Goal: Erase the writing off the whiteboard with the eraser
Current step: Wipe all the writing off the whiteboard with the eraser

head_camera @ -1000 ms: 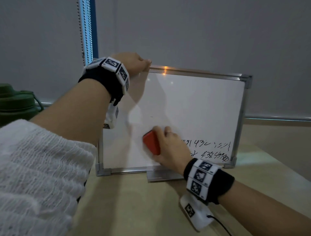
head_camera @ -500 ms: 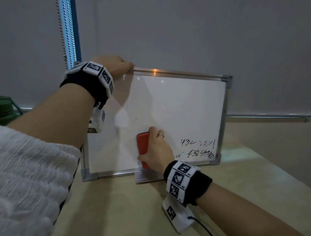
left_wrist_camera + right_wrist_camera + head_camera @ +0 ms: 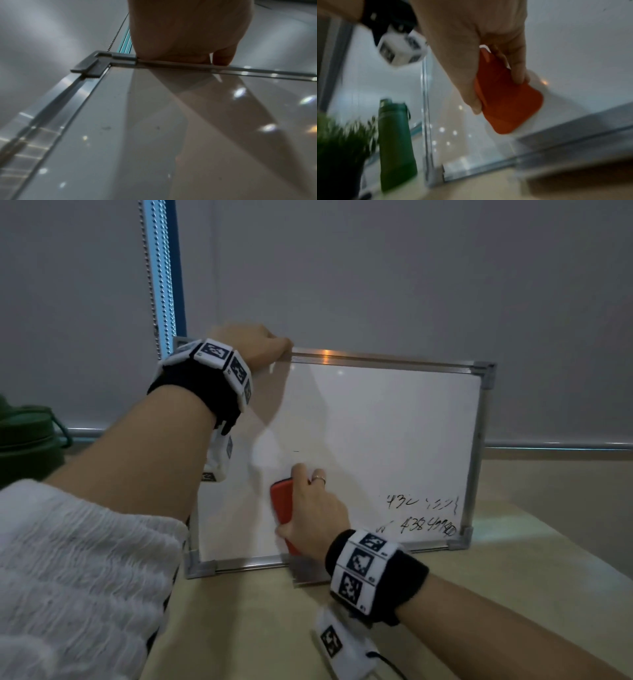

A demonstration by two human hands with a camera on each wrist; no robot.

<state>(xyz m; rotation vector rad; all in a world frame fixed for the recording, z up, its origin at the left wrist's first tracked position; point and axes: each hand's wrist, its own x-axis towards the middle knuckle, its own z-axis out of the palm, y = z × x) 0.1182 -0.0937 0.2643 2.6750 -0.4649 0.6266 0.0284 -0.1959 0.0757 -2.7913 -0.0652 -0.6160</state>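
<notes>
A small metal-framed whiteboard (image 3: 383,426) stands upright on the table. Black handwriting (image 3: 423,515) fills its lower right corner; the rest of the surface looks wiped. My left hand (image 3: 253,344) grips the top frame near the upper left corner (image 3: 92,66), fingers curled over the edge (image 3: 185,40). My right hand (image 3: 308,508) holds a red eraser (image 3: 282,503) flat against the board's lower middle, left of the writing. In the right wrist view the thumb and fingers (image 3: 517,67) clamp the eraser (image 3: 508,105) by its sides.
A green bottle (image 3: 395,143) and a green plant (image 3: 339,142) stand left of the board; the bottle's top (image 3: 24,433) shows at the head view's left edge. A grey blind and its bead chain (image 3: 154,278) hang behind. Tan tabletop (image 3: 260,628) lies in front.
My right hand has slid the eraser left and down from beside the writing to the lower middle, turning it upright. Part of the writing's left end is gone. My left hand keeps its hold.
</notes>
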